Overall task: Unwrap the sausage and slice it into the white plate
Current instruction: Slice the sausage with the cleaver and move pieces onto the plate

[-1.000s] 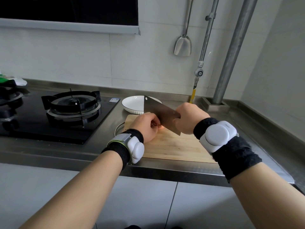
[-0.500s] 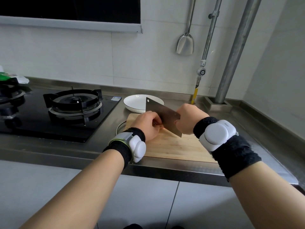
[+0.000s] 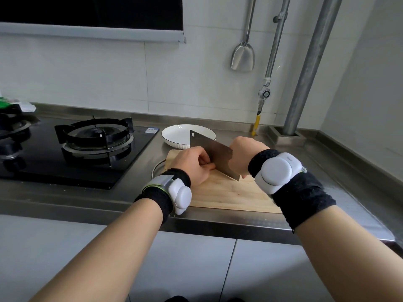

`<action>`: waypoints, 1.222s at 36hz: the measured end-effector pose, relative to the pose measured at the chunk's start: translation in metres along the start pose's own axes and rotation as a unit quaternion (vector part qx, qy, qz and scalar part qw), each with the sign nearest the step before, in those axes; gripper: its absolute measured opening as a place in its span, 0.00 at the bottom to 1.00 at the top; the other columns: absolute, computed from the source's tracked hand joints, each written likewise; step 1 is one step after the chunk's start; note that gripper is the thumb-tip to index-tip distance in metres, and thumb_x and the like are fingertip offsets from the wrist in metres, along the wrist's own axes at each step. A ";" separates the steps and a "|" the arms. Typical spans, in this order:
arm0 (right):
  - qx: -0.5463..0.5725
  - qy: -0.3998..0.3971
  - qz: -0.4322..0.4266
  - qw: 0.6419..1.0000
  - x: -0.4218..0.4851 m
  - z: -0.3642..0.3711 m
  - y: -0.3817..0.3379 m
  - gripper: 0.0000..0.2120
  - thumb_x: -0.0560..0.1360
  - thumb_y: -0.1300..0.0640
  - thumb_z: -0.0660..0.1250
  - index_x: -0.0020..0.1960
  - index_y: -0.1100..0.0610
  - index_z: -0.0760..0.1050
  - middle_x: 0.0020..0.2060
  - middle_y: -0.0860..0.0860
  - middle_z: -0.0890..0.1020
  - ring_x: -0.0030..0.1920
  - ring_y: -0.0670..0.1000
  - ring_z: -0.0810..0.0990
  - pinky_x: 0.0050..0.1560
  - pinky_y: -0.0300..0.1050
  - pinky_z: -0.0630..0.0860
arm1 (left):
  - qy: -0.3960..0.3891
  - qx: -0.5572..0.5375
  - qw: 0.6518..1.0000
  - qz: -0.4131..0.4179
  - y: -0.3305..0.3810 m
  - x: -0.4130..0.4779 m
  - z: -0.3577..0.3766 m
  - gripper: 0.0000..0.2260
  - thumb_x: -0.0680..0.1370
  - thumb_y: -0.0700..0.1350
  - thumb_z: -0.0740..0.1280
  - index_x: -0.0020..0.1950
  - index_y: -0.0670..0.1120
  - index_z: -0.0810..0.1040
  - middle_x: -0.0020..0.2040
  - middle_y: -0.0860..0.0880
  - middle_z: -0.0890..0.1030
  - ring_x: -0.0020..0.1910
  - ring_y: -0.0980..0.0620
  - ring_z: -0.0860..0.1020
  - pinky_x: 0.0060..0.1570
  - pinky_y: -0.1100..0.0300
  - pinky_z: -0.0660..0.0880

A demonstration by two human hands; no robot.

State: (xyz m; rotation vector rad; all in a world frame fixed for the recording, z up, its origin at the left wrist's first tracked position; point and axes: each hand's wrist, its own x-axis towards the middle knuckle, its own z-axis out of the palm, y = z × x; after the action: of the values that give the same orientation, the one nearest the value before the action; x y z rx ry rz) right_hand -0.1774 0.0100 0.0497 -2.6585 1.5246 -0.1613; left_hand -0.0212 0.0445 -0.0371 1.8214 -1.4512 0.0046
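Observation:
My right hand [image 3: 244, 154] grips the handle of a steel cleaver [image 3: 210, 152], whose blade stands edge-down over the wooden cutting board [image 3: 229, 192]. My left hand [image 3: 190, 165] curls over the sausage [image 3: 210, 165] on the board, just left of the blade. Only a small pink end of the sausage shows beside the blade; the rest is hidden under my fingers. The white plate [image 3: 176, 134] sits behind the board, and the part not hidden by the blade holds nothing.
A black gas hob [image 3: 93, 136] with a burner lies to the left. A round metal ring [image 3: 157, 168] peeks from under the board's left corner. A spatula [image 3: 243, 55] and pipes [image 3: 309, 68] hang on the tiled wall. The steel counter edge [image 3: 218, 223] runs below the board.
The cleaver has stayed at the sausage, with its blade shifting slightly down and toward my left fingers. Both hands keep their holds. The camera has drifted a little.

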 end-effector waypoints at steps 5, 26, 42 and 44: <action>0.020 0.024 0.003 1.000 0.003 0.001 0.002 0.06 0.70 0.59 0.61 0.42 0.58 0.76 0.33 0.53 0.80 0.35 0.57 0.82 0.39 0.45 0.80 | 0.002 -0.011 1.000 0.005 -0.001 0.002 0.002 0.08 0.70 0.53 0.74 0.39 0.54 0.76 0.35 0.59 0.78 0.36 0.64 0.74 0.33 0.72 0.66; 0.038 0.066 -0.002 0.997 -0.004 -0.003 0.009 0.05 0.72 0.60 0.62 0.42 0.59 0.75 0.35 0.53 0.77 0.36 0.58 0.78 0.36 0.43 0.73 | -0.009 -0.018 0.999 0.027 -0.005 0.004 0.007 0.07 0.72 0.48 0.72 0.38 0.54 0.75 0.40 0.56 0.78 0.38 0.59 0.75 0.35 0.73 0.66; 0.040 0.058 -0.010 0.997 -0.004 -0.003 0.005 0.03 0.72 0.60 0.62 0.41 0.57 0.74 0.35 0.53 0.77 0.37 0.57 0.78 0.38 0.45 0.76 | -0.008 -0.008 0.999 0.036 -0.005 0.004 0.006 0.05 0.70 0.45 0.72 0.41 0.52 0.78 0.42 0.55 0.80 0.41 0.56 0.77 0.42 0.64 0.74; 0.039 0.059 -0.011 0.997 -0.003 -0.003 0.005 0.03 0.72 0.60 0.62 0.41 0.57 0.74 0.35 0.52 0.77 0.37 0.57 0.78 0.38 0.45 0.76 | -0.009 -0.009 0.999 0.035 -0.004 0.004 0.006 0.05 0.70 0.45 0.72 0.41 0.52 0.78 0.42 0.55 0.80 0.41 0.56 0.77 0.43 0.64 0.75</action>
State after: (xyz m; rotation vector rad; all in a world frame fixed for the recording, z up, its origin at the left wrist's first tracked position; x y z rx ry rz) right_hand -0.1832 0.0102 0.0518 -2.6491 1.4875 -0.3762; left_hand -0.0188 0.0378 -0.0416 1.7598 -1.5227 0.0099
